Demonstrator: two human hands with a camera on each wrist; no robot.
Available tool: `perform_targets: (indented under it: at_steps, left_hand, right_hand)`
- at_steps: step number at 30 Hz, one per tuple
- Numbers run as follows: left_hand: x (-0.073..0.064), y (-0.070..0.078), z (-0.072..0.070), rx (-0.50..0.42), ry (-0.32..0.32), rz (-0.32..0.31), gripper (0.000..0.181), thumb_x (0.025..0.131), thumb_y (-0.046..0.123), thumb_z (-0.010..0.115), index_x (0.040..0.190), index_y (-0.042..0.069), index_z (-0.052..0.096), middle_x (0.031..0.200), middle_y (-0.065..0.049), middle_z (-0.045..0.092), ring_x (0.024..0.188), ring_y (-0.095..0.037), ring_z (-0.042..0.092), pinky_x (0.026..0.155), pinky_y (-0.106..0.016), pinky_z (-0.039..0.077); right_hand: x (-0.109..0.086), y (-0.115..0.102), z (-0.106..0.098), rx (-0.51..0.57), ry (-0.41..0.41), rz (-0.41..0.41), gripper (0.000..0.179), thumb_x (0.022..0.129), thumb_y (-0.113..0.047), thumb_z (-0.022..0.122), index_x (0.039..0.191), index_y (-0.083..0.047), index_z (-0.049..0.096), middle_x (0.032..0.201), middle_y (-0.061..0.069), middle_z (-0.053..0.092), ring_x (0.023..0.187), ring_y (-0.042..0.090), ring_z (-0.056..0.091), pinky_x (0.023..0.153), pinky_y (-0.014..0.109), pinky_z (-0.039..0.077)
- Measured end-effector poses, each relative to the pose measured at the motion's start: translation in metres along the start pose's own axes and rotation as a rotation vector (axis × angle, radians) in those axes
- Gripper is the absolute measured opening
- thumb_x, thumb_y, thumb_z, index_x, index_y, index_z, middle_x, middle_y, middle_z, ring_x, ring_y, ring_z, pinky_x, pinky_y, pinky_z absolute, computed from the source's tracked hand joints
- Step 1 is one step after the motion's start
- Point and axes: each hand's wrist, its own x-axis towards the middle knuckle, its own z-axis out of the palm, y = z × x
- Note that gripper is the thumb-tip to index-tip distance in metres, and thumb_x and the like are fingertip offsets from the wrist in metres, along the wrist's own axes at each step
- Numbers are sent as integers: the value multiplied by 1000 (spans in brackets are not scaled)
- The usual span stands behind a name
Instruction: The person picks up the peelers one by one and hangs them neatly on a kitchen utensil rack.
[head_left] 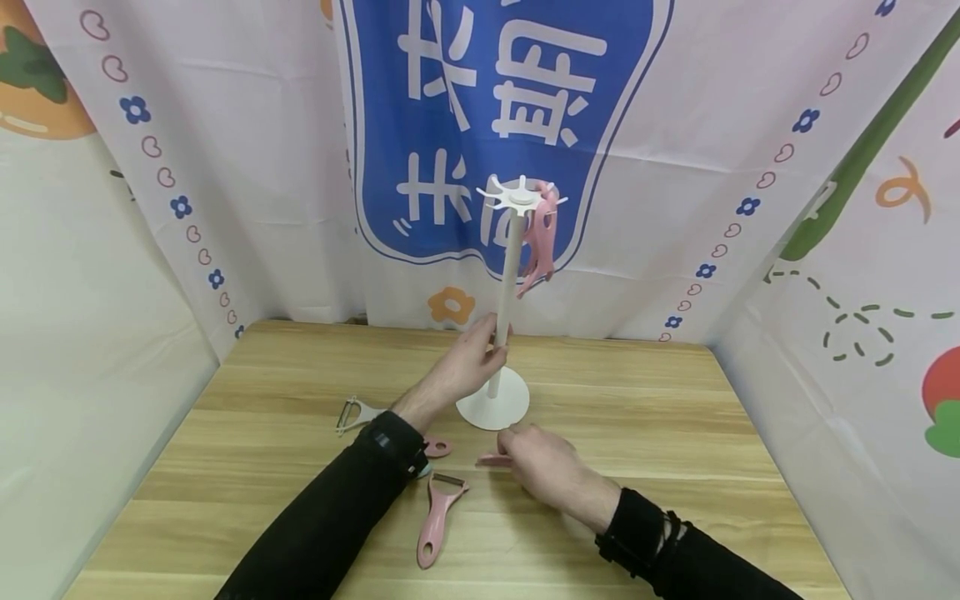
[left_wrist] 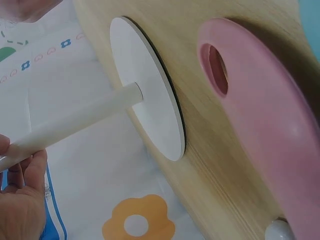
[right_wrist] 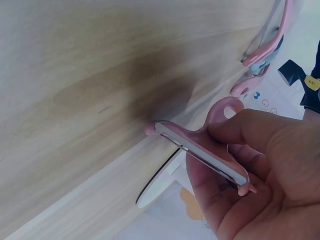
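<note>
A white stand with a round base (head_left: 510, 412) and a ring of hooks (head_left: 520, 197) on top rises from the table. My left hand (head_left: 461, 362) grips its pole (left_wrist: 75, 120) low down, fingers and thumb around it. In my right hand (head_left: 551, 468) a pink peeler (right_wrist: 202, 142) is pinched by finger and thumb, its metal blade showing in the right wrist view. That hand is just in front of the base, low over the tabletop. Pink utensils (head_left: 542, 237) hang from the hooks on the right side.
A pink peeler (head_left: 433, 525) lies in front of the stand. A white peeler (head_left: 366, 412) and another pink handle (head_left: 438, 448) lie left, partly hidden by my left forearm. The wooden table (head_left: 637, 400) ends at a printed cloth (head_left: 300, 250) behind.
</note>
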Motion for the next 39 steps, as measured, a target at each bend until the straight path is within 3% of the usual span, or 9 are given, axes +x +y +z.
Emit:
perform_targets:
  at_steps: [8,15,20,28,33,39]
  left_hand:
    - [9,-10,-16,-6,-108,72,24,118,7,66,142,4,60,141,-19,68,142,-44,73,113,-52,72]
    - [15,-15,-36,-122,-200,28,38,114,8,76,150,8,64,148,-16,72,148,-40,71,125,-53,66]
    - [18,-21,-39,-129,-244,50,32,117,11,73,148,15,67,145,-10,78,147,-33,73,129,-54,62]
    - [18,-23,-36,-64,-202,117,28,116,12,74,144,17,72,138,-6,82,139,-29,79,126,-51,65]
    - [15,-22,-35,-56,-157,114,31,114,12,78,145,15,75,136,-5,83,136,-29,80,124,-52,66]
    - [11,-22,-34,-19,-76,105,31,110,14,83,141,16,78,133,-4,85,130,-27,82,124,-55,66]
  right_hand:
    - [1,5,-2,1,26,18,25,91,7,85,102,-14,78,98,1,79,86,18,77,64,29,65]
    - [1,8,-4,-5,35,26,21,93,5,85,101,-13,77,96,3,78,85,19,75,61,30,62]
    - [1,9,-5,-2,39,22,22,94,6,85,104,-12,78,98,3,78,86,18,75,61,29,61]
    - [1,11,-7,19,51,24,20,95,5,86,102,-12,78,96,3,78,83,17,74,60,28,60]
    - [0,11,-7,44,55,28,17,99,0,87,101,-13,77,95,1,78,81,15,73,61,27,60]
    - [0,12,-7,61,74,32,15,107,-17,87,97,-13,76,91,-2,75,78,12,69,58,26,56]
